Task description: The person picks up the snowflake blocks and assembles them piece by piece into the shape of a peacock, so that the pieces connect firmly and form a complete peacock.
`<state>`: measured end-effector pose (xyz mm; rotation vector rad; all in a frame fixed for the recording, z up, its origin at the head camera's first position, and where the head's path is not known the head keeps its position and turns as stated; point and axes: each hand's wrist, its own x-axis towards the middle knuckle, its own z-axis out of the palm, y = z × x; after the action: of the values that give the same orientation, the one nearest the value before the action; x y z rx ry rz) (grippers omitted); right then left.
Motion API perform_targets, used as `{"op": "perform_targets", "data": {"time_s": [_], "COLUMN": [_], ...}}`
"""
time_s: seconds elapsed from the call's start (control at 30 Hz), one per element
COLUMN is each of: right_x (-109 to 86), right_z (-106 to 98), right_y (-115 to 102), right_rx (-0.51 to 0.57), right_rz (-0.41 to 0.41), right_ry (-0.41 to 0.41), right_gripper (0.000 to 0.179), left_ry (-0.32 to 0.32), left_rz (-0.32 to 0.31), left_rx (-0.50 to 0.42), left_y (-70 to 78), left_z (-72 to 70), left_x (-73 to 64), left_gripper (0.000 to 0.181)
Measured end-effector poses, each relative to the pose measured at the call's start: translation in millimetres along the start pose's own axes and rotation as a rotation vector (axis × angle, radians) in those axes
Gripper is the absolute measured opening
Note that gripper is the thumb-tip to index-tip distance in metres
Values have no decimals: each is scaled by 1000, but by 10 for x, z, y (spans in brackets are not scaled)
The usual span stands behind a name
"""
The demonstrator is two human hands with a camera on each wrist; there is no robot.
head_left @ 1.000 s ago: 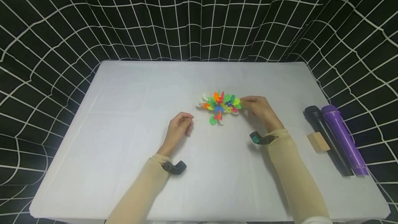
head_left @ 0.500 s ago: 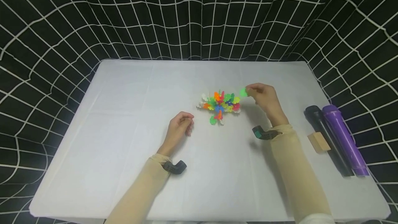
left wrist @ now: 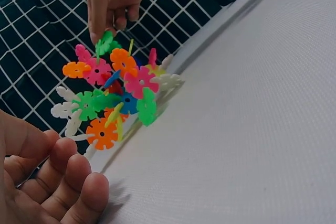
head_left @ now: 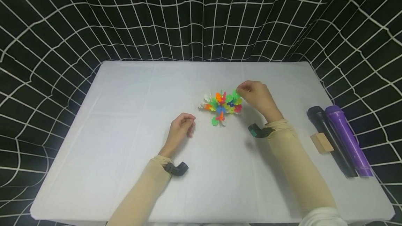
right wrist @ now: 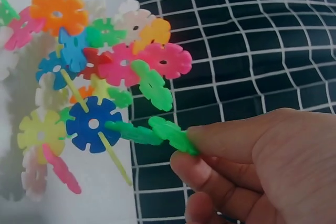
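A cluster of interlocked flower-shaped plastic discs [head_left: 221, 108] in many colours stands on the white table. My right hand [head_left: 258, 97] is at its upper right edge. Thumb and forefinger there pinch a bright green flower disc [right wrist: 173, 134], which meets another green disc [right wrist: 135, 132] slotted into a dark blue disc [right wrist: 93, 124]. To the lower left of the cluster, my left hand [head_left: 181, 128] rests with loosely curled fingers and holds nothing. From the left wrist view, its fingertips lie just in front of the cluster's orange disc [left wrist: 102, 134].
At the table's right side lie a black tube [head_left: 333, 144] and a purple tube [head_left: 348, 140], side by side. A small wooden block [head_left: 321, 143] sits against the black one. Black cloth with a white grid [head_left: 201, 16] hangs around the table [head_left: 110, 114].
My right hand lifted from the cluster's right side with a green disc, then came back left to its upper right with the disc. The left hand has stayed still.
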<state>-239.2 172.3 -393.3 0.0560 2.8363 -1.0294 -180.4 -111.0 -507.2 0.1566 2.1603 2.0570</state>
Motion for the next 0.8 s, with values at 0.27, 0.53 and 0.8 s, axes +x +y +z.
{"op": "perform_targets", "data": {"time_s": [0.27, 0.53, 0.8], "right_x": [15, -66, -59], "right_z": [8, -61, 25], "right_y": [1, 318, 477], "right_rx": [-6, 123, 118], "right_rz": [-8, 113, 166], "right_ry": [-10, 41, -72], "right_gripper": [32, 39, 38], "left_ry": [5, -1, 14], "left_rz": [-13, 17, 19], "left_rx": [-13, 2, 1], "left_y": [5, 11, 19], "left_z": [-4, 2, 18], "left_x": [0, -12, -10], "left_gripper": [21, 20, 20]}}
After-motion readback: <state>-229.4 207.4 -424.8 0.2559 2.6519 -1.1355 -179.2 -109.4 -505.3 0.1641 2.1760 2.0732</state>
